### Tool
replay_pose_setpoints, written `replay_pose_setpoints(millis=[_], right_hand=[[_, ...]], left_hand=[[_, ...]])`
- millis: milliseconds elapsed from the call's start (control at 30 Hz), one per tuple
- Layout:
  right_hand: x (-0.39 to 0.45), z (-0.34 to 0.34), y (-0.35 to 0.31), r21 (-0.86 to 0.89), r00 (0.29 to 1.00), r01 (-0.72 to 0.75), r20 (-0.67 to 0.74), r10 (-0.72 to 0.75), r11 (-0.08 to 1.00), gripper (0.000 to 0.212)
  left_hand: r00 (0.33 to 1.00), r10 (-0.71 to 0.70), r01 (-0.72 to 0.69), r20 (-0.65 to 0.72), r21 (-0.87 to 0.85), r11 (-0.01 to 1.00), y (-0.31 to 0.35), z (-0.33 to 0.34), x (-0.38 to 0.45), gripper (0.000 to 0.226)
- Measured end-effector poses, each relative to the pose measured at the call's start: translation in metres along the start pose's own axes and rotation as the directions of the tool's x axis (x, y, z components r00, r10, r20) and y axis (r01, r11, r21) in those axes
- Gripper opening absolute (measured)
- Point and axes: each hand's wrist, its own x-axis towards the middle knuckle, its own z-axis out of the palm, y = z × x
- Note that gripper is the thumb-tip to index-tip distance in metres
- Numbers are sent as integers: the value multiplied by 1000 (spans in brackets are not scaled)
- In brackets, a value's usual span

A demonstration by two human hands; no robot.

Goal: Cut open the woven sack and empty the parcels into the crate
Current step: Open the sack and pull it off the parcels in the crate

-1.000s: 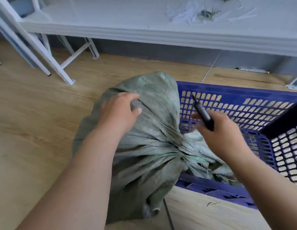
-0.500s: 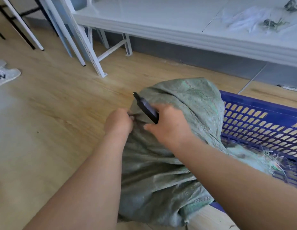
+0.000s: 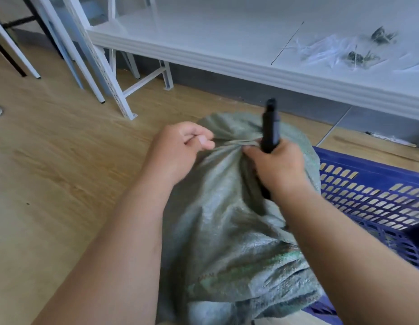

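Observation:
A grey-green woven sack [image 3: 227, 219] lies on the wooden floor, leaning over the left rim of a blue slotted plastic crate [image 3: 368, 181]. My left hand [image 3: 178, 148] pinches a fold of the sack's fabric near its upper end. My right hand [image 3: 276, 167] grips a black utility knife [image 3: 270, 127], handle end pointing up, its lower end pressed against the sack right beside the pinched fold. The blade is hidden by my hand and the cloth. No parcels are visible.
A low white platform [image 3: 250, 64] runs across the back, with clear plastic scraps [image 3: 332, 50] on it. White metal rack legs [image 3: 105, 73] stand at back left. Wooden floor [image 3: 51, 172] spreads to the left.
My right hand has turned the knife more upright and set it against the sack beside my left hand's pinch. The view has shifted slightly; one second ago my right hand was over the crate.

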Motion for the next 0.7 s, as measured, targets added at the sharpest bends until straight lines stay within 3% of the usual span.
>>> replay_pose_setpoints(millis=[67,133,233,300,400,500,600,700], right_hand=[[0,-14,11,232,993,-91,-52,106,969,13],[-4,-25,27,325,983,-143,-65,173,935,13],[-11,-36,48,447,979,-167,-30,201,879,11],[-11,-39,57,545,974,-210,48,219,812,12],[-10,-37,62,655,951,-304,171,256,692,13],[-13,-35,66,710,934,-347,199,298,612,14],[-11,-38,78,758,922,-363,209,326,542,19],[-8,-43,87,789,905,-397,252,342,469,17]], left_hand=[[992,-91,96,-86,47,994,-17,-14,8,18],[962,-243,264,-122,202,943,-40,-23,15,32],[881,-473,431,-7,424,797,-65,-7,11,64],[844,-525,437,110,426,792,-72,17,5,64],[856,-484,418,182,308,855,-88,44,4,52],[883,-402,349,242,232,908,-106,49,9,33],[888,-340,265,311,261,928,-114,46,10,37],[906,-299,193,300,335,922,-113,48,8,26]])
